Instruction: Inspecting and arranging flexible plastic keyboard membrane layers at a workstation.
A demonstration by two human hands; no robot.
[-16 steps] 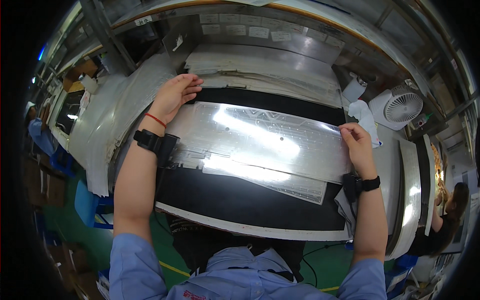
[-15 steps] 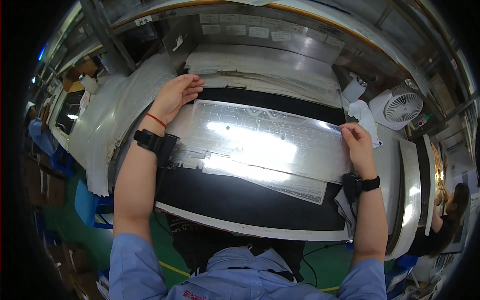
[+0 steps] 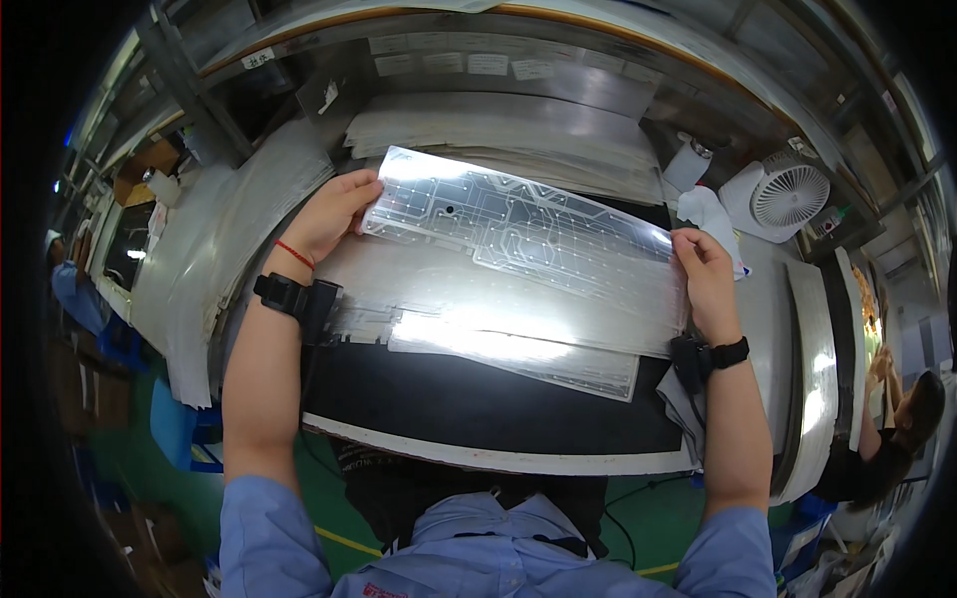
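Note:
A clear plastic circuit film [image 3: 518, 224], printed with fine traces and dots, is lifted and tilted above a stack of similar sheets. Its left end is pinched by my left hand [image 3: 334, 214], fingers closed on the edge. At the upper right corner my right hand [image 3: 710, 277] grips it between thumb and fingers. The stack of film sheets [image 3: 439, 284] lies below, reflecting bright light, and a few sheets at its front stick out askew [image 3: 588, 371]. A black work surface [image 3: 429, 399] shows in front of the stack.
More piles of sheets stand behind [image 3: 498, 125] and at the left [image 3: 239, 214]. A white fan [image 3: 788, 199], a bottle [image 3: 688, 164] and a crumpled white cloth [image 3: 708, 214] sit at the back right. Another person [image 3: 897, 419] works at the far right.
My left hand, open before, has taken hold of the film's left end. That end is now raised off the stack, while my right hand keeps its corner.

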